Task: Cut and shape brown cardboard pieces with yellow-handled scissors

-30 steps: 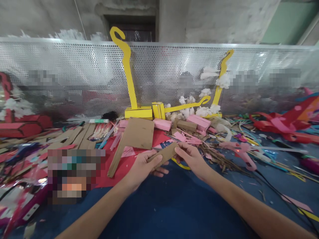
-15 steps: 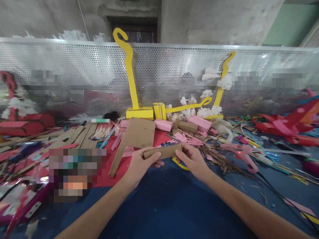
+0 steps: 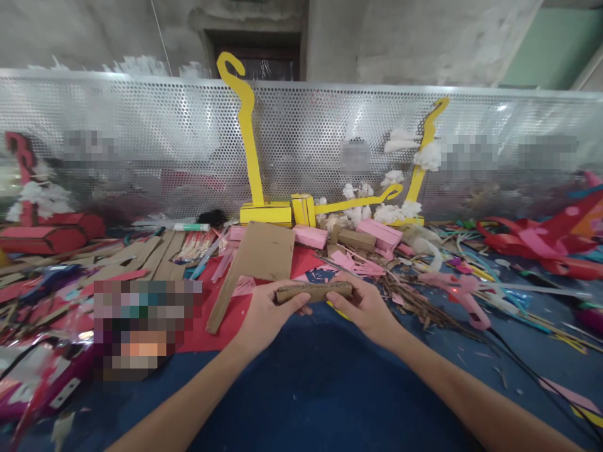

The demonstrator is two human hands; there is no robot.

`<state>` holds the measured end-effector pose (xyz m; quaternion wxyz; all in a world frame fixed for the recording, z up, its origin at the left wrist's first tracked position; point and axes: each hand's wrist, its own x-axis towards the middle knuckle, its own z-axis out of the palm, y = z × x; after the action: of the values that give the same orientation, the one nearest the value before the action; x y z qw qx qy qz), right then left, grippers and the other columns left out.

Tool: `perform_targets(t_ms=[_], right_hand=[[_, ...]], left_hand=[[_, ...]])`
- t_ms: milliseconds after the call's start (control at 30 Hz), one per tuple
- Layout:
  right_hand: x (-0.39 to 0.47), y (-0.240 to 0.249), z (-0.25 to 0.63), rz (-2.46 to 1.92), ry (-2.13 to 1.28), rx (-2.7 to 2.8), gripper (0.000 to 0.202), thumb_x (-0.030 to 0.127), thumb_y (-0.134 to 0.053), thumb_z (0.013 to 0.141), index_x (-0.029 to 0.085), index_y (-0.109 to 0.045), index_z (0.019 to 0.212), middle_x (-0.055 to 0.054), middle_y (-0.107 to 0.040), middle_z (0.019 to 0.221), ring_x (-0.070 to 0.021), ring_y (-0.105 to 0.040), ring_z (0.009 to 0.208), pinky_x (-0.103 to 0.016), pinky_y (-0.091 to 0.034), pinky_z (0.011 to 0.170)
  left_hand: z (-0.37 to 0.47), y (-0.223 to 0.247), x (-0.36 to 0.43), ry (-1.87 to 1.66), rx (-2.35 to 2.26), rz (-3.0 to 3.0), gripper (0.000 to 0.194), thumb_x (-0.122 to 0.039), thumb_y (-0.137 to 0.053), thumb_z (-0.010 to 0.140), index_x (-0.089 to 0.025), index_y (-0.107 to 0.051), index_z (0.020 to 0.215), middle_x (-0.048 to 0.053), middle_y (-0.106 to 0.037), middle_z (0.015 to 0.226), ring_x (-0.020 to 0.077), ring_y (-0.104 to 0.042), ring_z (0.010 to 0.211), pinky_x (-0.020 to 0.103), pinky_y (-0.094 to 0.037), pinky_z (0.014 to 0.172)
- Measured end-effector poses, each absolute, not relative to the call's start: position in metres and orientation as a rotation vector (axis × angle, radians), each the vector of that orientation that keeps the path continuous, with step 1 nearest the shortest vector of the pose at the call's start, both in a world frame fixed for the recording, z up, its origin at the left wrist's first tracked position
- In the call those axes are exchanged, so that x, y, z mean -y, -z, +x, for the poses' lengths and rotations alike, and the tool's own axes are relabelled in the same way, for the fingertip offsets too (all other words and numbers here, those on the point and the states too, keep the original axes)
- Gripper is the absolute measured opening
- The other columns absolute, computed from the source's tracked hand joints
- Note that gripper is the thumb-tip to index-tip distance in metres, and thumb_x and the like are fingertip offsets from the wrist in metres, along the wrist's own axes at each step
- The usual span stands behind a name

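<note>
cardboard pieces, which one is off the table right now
The narrow cardboard strip, held level and edge-on between the left hand and right hand. The big flat cardboard piece behind it lies on the red paper.

You have two hands in view — the left hand (image 3: pixel 266 314) and the right hand (image 3: pixel 366 309) — and one folded cardboard strip (image 3: pixel 314 291) between them. Behind it you can count one large brown cardboard cutout (image 3: pixel 257 260), one red paper sheet (image 3: pixel 230 311), two tall yellow hooked pieces (image 3: pixel 246 125) and one pink glue gun (image 3: pixel 459 290). The pink boxes (image 3: pixel 377 232) number at least two — the scraps around them are too many to count.
</note>
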<state>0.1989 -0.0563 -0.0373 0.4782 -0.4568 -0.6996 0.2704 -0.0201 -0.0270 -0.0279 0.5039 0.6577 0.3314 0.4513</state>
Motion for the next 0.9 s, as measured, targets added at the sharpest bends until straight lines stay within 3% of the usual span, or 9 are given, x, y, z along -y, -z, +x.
perform_targets(t_ms=[533,900], right_hand=[[0.0566,0.0372,0.2012,-1.097,-0.616,1.720,0.021,0.043,-0.065,0.094,0.022,-0.065,0.098,-0.005,-0.068,0.091,-0.0210,-0.062,0.081,-0.031,-0.050,0.072],[0.0573,0.0388,0.2009,-1.120,-0.581,1.732,0.023,0.044,-0.064,0.094,0.022,-0.064,0.098,-0.005,-0.067,0.090,-0.0212,-0.061,0.079,-0.031,-0.048,0.070]], left_hand=[[-0.0216,0.0279,0.0263,-1.125,-0.798,1.635,0.026,-0.035,-0.076,0.082,-0.015,-0.078,0.099,0.005,-0.076,0.077,0.0189,-0.069,0.065,0.030,-0.057,0.071],[-0.0246,0.0276,0.0259,-1.124,-0.803,1.750,0.025,-0.035,-0.068,0.089,-0.016,-0.078,0.101,0.003,-0.074,0.066,0.0210,-0.070,0.073,0.033,-0.053,0.084]])
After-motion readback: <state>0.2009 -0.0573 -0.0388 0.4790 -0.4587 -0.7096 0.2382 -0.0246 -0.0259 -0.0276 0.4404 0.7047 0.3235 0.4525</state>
